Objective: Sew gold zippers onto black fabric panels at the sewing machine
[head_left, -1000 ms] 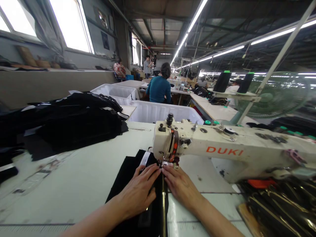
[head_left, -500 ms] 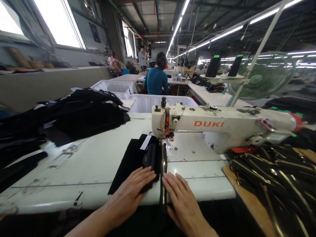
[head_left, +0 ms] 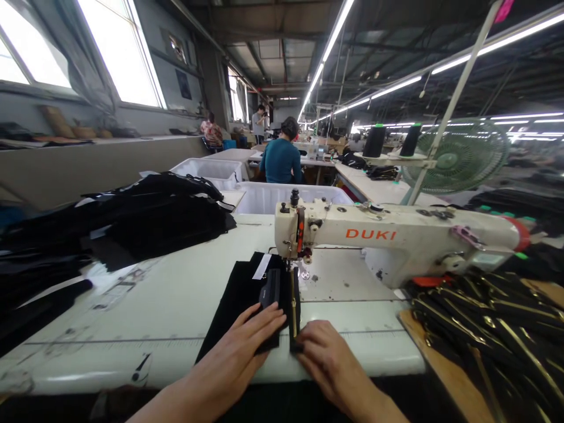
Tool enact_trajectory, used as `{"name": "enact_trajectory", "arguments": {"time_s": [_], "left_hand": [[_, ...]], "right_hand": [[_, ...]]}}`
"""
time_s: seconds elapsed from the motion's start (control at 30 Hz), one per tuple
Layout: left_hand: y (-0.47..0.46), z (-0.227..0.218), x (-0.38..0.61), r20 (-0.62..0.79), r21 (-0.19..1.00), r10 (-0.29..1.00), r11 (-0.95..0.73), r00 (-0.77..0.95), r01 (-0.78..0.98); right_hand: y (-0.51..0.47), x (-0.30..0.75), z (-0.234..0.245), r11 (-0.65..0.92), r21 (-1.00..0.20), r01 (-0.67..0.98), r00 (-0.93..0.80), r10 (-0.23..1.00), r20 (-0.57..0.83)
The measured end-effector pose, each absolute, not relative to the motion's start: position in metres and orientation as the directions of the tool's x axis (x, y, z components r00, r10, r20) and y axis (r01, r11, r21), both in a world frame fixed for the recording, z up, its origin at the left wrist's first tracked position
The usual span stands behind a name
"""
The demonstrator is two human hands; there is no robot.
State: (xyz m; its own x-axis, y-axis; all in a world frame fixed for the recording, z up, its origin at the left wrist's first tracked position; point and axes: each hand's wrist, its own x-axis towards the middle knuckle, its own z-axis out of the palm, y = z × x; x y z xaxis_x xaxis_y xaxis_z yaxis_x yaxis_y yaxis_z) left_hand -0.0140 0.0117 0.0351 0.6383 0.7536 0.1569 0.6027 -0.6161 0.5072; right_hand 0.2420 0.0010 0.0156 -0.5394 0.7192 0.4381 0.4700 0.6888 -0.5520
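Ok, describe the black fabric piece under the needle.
The flat black fabric piece lies on the pale table, far end under the cream sewing machine. A gold zipper lines its right edge; a white tag lies near the far end. Left hand rests on it; right hand touches the zipper's near end.

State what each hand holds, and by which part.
Left hand lies flat on the black fabric, gripping nothing. Right hand curls over the zipper at its near end; grip cannot be told.
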Motion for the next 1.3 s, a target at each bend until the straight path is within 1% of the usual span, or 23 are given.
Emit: {"name": "enact_trajectory", "arguments": {"time_s": [0.07,0.13,0.23,0.33,0.5,0.63,0.83,1.03,1.1,1.17,1.23,1.27,1.3], "left_hand": [[0.007,0.026,-0.013,0.164,0.417,0.692,-0.694,0.703,0.586],[0.004,0.019,-0.011,0.139,0.358,0.657,-0.731,0.741,0.581],[0.002,0.013,-0.009,0.108,0.315,0.634,-0.753,0.766,0.578],[0.002,0.009,-0.006,0.104,0.298,0.637,-0.753,0.764,0.587],[0.001,0.009,-0.003,0.122,0.276,0.629,-0.765,0.768,0.583],[0.002,0.009,-0.004,0.112,0.258,0.621,-0.772,0.776,0.581],[0.006,0.014,-0.004,0.070,0.287,0.612,-0.769,0.788,0.572],[0.016,0.031,-0.010,0.036,0.447,0.587,-0.733,0.809,0.513],[0.018,0.035,-0.011,0.031,0.480,0.583,-0.721,0.812,0.500],[0.019,0.039,-0.009,0.036,0.487,0.582,-0.720,0.813,0.494],[0.018,0.045,-0.007,0.045,0.474,0.581,-0.728,0.812,0.495],[0.018,0.048,-0.005,0.055,0.463,0.580,-0.736,0.813,0.494],[0.018,0.052,-0.004,0.071,0.449,0.578,-0.746,0.813,0.491]], "right_hand": [[-0.009,0.229,0.002,0.747,-0.433,0.504,-0.545,0.664,0.512],[-0.017,0.221,-0.008,0.771,-0.335,0.542,-0.525,0.622,0.581],[-0.024,0.219,-0.015,0.776,-0.244,0.582,-0.540,0.593,0.598],[-0.028,0.220,-0.012,0.765,-0.216,0.607,-0.559,0.604,0.568],[-0.032,0.217,-0.004,0.759,-0.197,0.621,-0.543,0.597,0.590],[-0.032,0.217,0.002,0.765,-0.184,0.617,-0.573,0.597,0.562],[-0.028,0.220,0.001,0.781,-0.154,0.605,-0.613,0.580,0.536],[-0.028,0.217,-0.002,0.802,-0.084,0.592,-0.624,0.522,0.581],[-0.025,0.222,0.002,0.813,-0.116,0.570,-0.637,0.527,0.563],[-0.016,0.230,0.010,0.813,-0.244,0.529,-0.651,0.573,0.498],[0.003,0.239,0.019,0.734,-0.396,0.552,-0.597,0.679,0.427],[0.017,0.242,0.022,0.677,-0.440,0.591,-0.542,0.736,0.405],[0.032,0.244,0.023,0.623,-0.445,0.643,-0.480,0.781,0.399]]}}
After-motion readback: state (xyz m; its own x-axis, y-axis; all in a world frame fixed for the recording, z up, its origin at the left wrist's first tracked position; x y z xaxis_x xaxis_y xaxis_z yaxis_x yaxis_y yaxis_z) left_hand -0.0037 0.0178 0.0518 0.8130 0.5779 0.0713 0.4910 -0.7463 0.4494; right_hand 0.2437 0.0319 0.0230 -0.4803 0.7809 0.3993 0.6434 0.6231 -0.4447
